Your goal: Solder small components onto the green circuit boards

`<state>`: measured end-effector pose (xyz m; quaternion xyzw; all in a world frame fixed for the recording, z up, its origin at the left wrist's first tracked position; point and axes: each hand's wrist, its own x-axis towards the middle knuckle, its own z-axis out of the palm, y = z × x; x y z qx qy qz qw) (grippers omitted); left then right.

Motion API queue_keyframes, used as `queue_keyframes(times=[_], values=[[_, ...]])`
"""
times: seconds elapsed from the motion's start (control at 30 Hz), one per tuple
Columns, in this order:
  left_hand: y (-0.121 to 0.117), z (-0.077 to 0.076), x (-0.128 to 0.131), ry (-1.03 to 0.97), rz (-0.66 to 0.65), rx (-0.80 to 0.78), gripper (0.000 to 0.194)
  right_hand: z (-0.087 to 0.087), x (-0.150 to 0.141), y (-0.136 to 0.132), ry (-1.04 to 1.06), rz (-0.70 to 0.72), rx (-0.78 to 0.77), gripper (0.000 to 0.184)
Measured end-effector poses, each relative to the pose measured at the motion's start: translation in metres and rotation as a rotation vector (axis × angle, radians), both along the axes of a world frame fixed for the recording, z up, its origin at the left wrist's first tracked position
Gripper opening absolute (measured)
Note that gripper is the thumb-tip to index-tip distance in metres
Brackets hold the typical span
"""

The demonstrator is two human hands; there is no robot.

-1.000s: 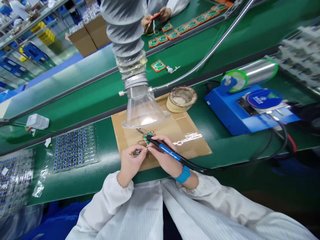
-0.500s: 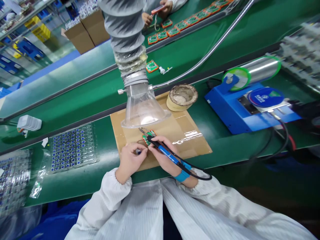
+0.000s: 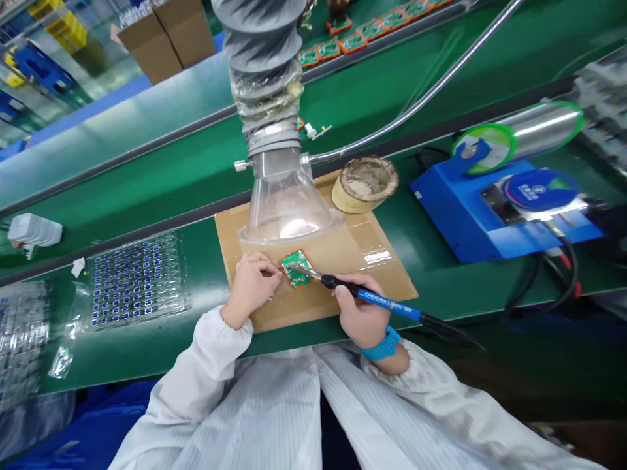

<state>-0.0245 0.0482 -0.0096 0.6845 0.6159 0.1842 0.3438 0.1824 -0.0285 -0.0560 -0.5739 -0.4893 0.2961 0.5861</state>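
In the head view, my right hand (image 3: 365, 313) is closed round the blue and black handle of a soldering iron (image 3: 386, 300). The iron slants left, its metal tip over the green circuit board (image 3: 295, 271) with orange edges. At the board's left side, my left hand (image 3: 252, 287) is closed in a pinch on what looks like a thin wire; the fingers mostly hide it. The board lies on a brown cardboard sheet (image 3: 318, 303), below the clear fume hood (image 3: 291, 209).
A round pot (image 3: 365, 186) stands behind the cardboard. To the right is a blue solder feeder (image 3: 460, 209) with a solder reel (image 3: 533, 134). A clear tray of small blue-marked parts (image 3: 134, 277) lies left. Beyond, several orange-edged boards (image 3: 353, 42) line the far bench.
My right hand has moved right, and the iron has swung from pointing up-left to lying flatter, tip over the board. The board shows more fully. My left hand has shifted slightly up.
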Motion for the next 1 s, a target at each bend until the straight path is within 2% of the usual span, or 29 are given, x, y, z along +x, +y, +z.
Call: queue_keyframes(times=[0.23, 0.53, 1.0], values=[[0.002, 0.002, 0.001, 0.035, -0.015, -0.026, 0.019, 0.007, -0.001, 0.000, -0.159, 0.068, 0.000, 0.006], [0.002, 0.003, 0.002, 0.051, -0.015, -0.035, 0.019, 0.011, -0.003, 0.001, -0.240, 0.090, 0.024, 0.005], [0.004, 0.000, 0.002, 0.024, -0.016, -0.040, 0.020, 0.012, -0.004, 0.001, -0.221, 0.112, 0.019, 0.004]])
